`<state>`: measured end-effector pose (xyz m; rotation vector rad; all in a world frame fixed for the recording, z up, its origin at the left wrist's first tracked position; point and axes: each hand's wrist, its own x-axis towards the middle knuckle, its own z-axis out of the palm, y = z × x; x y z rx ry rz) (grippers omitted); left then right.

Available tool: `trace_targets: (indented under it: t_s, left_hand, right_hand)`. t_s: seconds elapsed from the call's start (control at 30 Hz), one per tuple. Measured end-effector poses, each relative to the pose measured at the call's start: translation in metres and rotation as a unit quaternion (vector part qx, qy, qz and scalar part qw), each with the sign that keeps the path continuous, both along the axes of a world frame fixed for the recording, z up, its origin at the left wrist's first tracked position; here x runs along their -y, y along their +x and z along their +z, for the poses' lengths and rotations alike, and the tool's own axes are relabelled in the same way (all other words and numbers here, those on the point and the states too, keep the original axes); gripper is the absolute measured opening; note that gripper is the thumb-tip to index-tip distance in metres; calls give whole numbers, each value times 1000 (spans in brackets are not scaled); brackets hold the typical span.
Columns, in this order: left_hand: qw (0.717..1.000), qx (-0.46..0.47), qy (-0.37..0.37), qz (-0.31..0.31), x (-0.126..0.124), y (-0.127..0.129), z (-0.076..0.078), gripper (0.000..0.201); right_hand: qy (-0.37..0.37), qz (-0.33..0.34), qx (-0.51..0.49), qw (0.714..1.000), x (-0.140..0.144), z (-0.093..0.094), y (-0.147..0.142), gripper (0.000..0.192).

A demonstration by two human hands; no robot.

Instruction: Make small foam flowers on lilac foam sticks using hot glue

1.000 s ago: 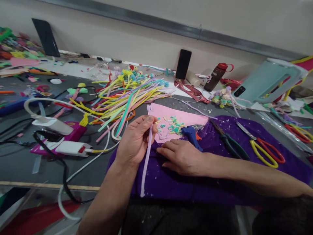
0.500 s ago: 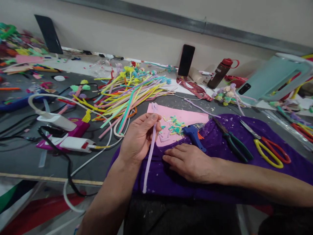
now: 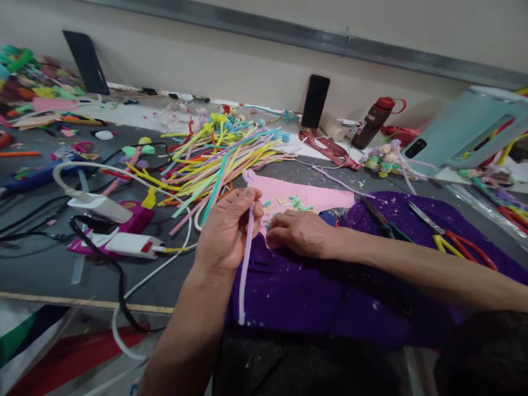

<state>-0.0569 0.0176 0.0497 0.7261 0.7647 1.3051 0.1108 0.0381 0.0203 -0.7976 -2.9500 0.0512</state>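
**Lilac pipe cleaner, pinched upright**

Your left hand (image 3: 226, 234) pinches the lilac pipe cleaner (image 3: 246, 258) between thumb and fingertips; its curled tip shows just above the pinch, its length hangs below over the purple cloth (image 3: 313, 297). Your right hand (image 3: 299, 234), fingers curled down, rests beside it on small cut pieces (image 3: 292, 203) on pink paper (image 3: 317, 195). No legible writing.

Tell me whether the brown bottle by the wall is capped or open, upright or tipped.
Capped and leaning. The brown bottle has its red lid on, and it tilts with its top to the right, near the black phone propped against the wall.
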Motion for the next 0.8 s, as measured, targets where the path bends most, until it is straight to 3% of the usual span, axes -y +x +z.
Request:
trace_targets:
  t_s: [0.27,0.47,0.63,0.8]
  left_hand:
    - [1000,17,-12,9,0,-3,3,9]
    - [1000,26,-14,8,1,-3,5,9]
    - [1000,22,-8,4,1,-2,3,10]
    - [1000,15,-7,-5,0,-1,2,11]
  right_hand:
    - [25,-33,51,998,-20,-2,10,22]
    - [-24,-64,-11,998,-24,5,17,23]
    - [-2,-127,-37,991,-52,14,21,23]
    - [43,-138,32,989,-78,11,1,25]
